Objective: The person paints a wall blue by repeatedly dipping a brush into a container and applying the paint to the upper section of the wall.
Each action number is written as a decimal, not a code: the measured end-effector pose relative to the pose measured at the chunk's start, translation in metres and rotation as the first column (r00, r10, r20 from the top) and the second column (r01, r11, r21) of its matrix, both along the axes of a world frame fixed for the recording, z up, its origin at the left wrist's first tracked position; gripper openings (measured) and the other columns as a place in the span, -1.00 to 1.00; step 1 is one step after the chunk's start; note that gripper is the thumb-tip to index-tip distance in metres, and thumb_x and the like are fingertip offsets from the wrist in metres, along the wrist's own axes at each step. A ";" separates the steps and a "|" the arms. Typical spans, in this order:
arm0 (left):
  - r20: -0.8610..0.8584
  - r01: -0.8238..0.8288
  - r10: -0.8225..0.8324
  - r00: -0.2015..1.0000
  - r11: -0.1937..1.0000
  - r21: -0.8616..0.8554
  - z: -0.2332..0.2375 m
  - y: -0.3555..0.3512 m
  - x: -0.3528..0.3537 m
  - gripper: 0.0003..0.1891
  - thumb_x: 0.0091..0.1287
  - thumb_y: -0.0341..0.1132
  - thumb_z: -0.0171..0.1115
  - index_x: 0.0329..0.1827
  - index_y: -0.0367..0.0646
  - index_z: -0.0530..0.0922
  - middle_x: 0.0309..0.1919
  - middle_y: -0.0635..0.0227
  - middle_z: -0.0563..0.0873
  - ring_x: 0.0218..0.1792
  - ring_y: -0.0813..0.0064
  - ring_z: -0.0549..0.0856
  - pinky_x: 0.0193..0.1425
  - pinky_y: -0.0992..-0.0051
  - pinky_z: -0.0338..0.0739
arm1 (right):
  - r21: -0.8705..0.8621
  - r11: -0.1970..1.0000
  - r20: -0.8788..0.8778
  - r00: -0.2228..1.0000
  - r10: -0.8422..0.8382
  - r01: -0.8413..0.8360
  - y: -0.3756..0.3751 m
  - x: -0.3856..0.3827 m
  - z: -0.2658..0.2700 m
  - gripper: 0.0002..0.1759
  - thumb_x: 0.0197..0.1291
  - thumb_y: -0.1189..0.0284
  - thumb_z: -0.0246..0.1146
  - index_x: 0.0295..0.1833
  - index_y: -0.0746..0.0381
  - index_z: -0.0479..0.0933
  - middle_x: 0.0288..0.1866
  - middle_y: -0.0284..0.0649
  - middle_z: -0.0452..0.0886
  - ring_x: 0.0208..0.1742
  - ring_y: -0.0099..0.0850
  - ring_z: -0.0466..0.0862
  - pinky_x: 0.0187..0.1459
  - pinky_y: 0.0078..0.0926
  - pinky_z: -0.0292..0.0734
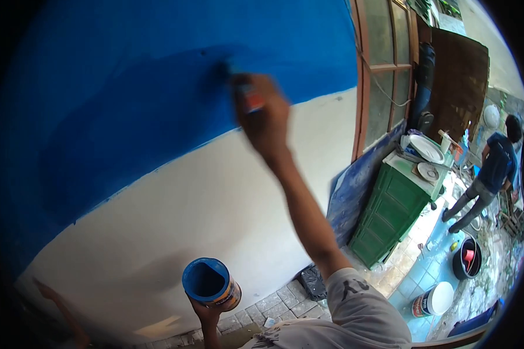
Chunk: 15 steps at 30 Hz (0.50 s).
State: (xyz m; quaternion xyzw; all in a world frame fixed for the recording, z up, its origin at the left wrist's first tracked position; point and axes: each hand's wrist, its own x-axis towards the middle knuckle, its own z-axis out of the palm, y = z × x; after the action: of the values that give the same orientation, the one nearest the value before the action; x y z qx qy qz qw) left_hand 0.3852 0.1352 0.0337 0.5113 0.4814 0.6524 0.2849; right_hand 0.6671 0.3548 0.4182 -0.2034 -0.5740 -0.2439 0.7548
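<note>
My right hand [265, 110] is raised against the wall, its fingers closed around a paintbrush [251, 100] with a red patch on its handle. The bristle end is blurred and meets the blue painted part of the wall [157, 110], where the paint looks darker and wet. Below the slanting blue edge, the wall [204, 186] is white. Low in front of me, my left hand [207, 314] grips an open paint can [233, 295] from beneath. Blue paint coats its inside and rim.
Another person's arm [64, 311] reaches in at lower left. To the right stand a wood-framed window [381, 70] and a green cabinet [384, 212] with dishes on top. A person [495, 168] stands beyond, near a white bucket [439, 298] and a black tub [461, 270].
</note>
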 end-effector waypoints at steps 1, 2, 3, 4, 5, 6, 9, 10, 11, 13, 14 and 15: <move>0.018 0.014 -0.015 1.000 1.000 0.006 -0.003 0.006 0.004 0.29 -0.30 -0.27 0.94 0.57 -0.12 0.26 0.35 0.23 0.55 0.35 0.26 0.61 0.47 0.19 0.53 | 0.041 0.991 0.029 0.991 0.127 -0.128 -0.008 -0.024 0.000 -0.72 0.16 0.66 0.49 -0.02 0.24 0.68 -0.13 -0.12 0.76 -0.17 -0.11 0.77 -0.13 -0.28 0.68; 0.037 0.028 -0.028 0.999 1.000 0.013 -0.005 0.011 0.009 0.29 -0.30 -0.27 0.94 0.57 -0.13 0.26 0.36 0.23 0.55 0.35 0.27 0.62 0.47 0.19 0.54 | 0.028 0.988 0.065 0.986 0.151 -0.153 -0.016 -0.045 -0.001 -0.73 0.16 0.66 0.49 -0.04 0.23 0.68 -0.13 -0.11 0.75 -0.18 -0.13 0.77 -0.18 -0.31 0.68; 0.034 0.037 -0.037 0.999 0.999 0.012 -0.003 0.016 0.018 0.29 -0.30 -0.27 0.94 0.57 -0.13 0.26 0.36 0.23 0.55 0.35 0.27 0.62 0.47 0.19 0.54 | 0.002 0.971 0.088 0.967 0.239 -0.240 -0.029 -0.061 0.001 -0.76 0.18 0.65 0.50 -0.05 0.24 0.68 -0.16 -0.10 0.74 -0.21 -0.16 0.77 -0.21 -0.33 0.67; 0.071 0.058 -0.060 0.996 0.998 0.026 0.002 0.022 0.029 0.26 -0.29 -0.27 0.92 0.56 -0.15 0.28 0.34 0.23 0.57 0.33 0.27 0.63 0.46 0.19 0.58 | -0.026 0.945 0.108 0.939 0.325 -0.325 -0.035 -0.071 0.002 -0.78 0.21 0.64 0.50 -0.07 0.24 0.67 -0.19 -0.09 0.74 -0.24 -0.19 0.78 -0.24 -0.35 0.67; 0.107 0.078 -0.081 0.991 0.996 0.038 0.003 0.025 0.037 0.24 -0.28 -0.27 0.91 0.55 -0.16 0.29 0.33 0.23 0.59 0.32 0.27 0.65 0.46 0.18 0.61 | -0.028 0.948 0.106 0.942 0.319 -0.318 -0.031 -0.074 0.005 -0.78 0.21 0.64 0.50 -0.07 0.24 0.67 -0.19 -0.09 0.74 -0.24 -0.19 0.78 -0.24 -0.35 0.67; 0.106 0.082 -0.085 0.991 0.996 0.034 -0.002 0.029 0.043 0.24 -0.28 -0.27 0.91 0.55 -0.16 0.29 0.33 0.23 0.59 0.32 0.27 0.65 0.46 0.18 0.61 | 0.036 0.895 0.074 0.895 0.440 -0.444 -0.024 -0.075 0.009 -0.83 0.26 0.61 0.48 -0.07 0.25 0.67 -0.22 -0.11 0.74 -0.28 -0.26 0.79 -0.28 -0.38 0.67; 0.091 0.095 -0.098 0.991 0.995 0.042 -0.013 0.031 0.054 0.22 -0.26 -0.29 0.90 0.54 -0.17 0.29 0.32 0.23 0.60 0.30 0.28 0.66 0.44 0.19 0.63 | 0.011 0.848 -0.079 0.845 0.529 -0.530 0.011 -0.041 0.010 -0.91 0.43 0.53 0.42 -0.07 0.32 0.67 -0.27 -0.19 0.77 -0.35 -0.42 0.81 -0.38 -0.47 0.70; 0.082 0.099 -0.102 0.991 0.994 0.035 -0.012 0.030 0.059 0.22 -0.27 -0.29 0.90 0.54 -0.18 0.30 0.32 0.23 0.60 0.30 0.28 0.67 0.44 0.19 0.63 | -0.051 0.840 -0.169 0.833 0.526 -0.541 0.030 -0.016 0.006 -0.84 0.49 0.47 0.38 0.00 0.38 0.66 -0.24 -0.20 0.78 -0.33 -0.42 0.83 -0.37 -0.50 0.75; 0.076 0.101 -0.103 0.992 0.994 0.031 -0.012 0.028 0.063 0.21 -0.27 -0.29 0.90 0.53 -0.18 0.30 0.32 0.23 0.60 0.30 0.28 0.67 0.43 0.19 0.64 | -0.018 0.830 -0.224 0.812 0.540 -0.557 0.046 0.013 0.003 -0.77 0.52 0.44 0.37 0.05 0.42 0.65 -0.23 -0.15 0.78 -0.28 -0.38 0.85 -0.34 -0.47 0.80; 0.073 0.089 -0.092 0.993 0.995 0.041 -0.019 0.024 0.064 0.21 -0.27 -0.29 0.90 0.53 -0.17 0.30 0.32 0.23 0.60 0.30 0.28 0.67 0.43 0.19 0.64 | 0.022 0.865 -0.300 0.822 0.485 -0.502 0.059 0.071 0.002 -0.73 0.52 0.42 0.37 0.07 0.45 0.65 -0.19 -0.07 0.78 -0.23 -0.36 0.87 -0.35 -0.43 0.85; 0.057 0.090 -0.093 0.994 0.995 0.048 -0.022 0.022 0.062 0.20 -0.27 -0.29 0.90 0.52 -0.17 0.30 0.31 0.24 0.60 0.30 0.27 0.67 0.43 0.18 0.64 | 0.029 0.892 -0.331 0.838 0.435 -0.451 0.066 0.096 0.002 -0.73 0.52 0.42 0.37 0.07 0.45 0.65 -0.17 -0.06 0.79 -0.23 -0.36 0.87 -0.34 -0.45 0.87; 0.061 0.082 -0.085 0.995 0.995 0.053 -0.024 0.021 0.061 0.20 -0.27 -0.29 0.90 0.52 -0.17 0.30 0.31 0.24 0.60 0.30 0.27 0.67 0.43 0.18 0.64 | 0.027 0.928 -0.343 0.868 0.358 -0.372 0.064 0.115 0.004 -0.75 0.52 0.42 0.37 0.05 0.43 0.66 -0.19 -0.06 0.79 -0.24 -0.38 0.86 -0.35 -0.47 0.87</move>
State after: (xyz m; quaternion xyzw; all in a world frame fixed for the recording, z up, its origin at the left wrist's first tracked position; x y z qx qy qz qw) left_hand 0.4462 0.1560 0.0101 0.5172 0.4338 0.6677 0.3140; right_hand 0.7818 0.4189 0.4220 -0.1456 -0.4668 -0.0461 0.8711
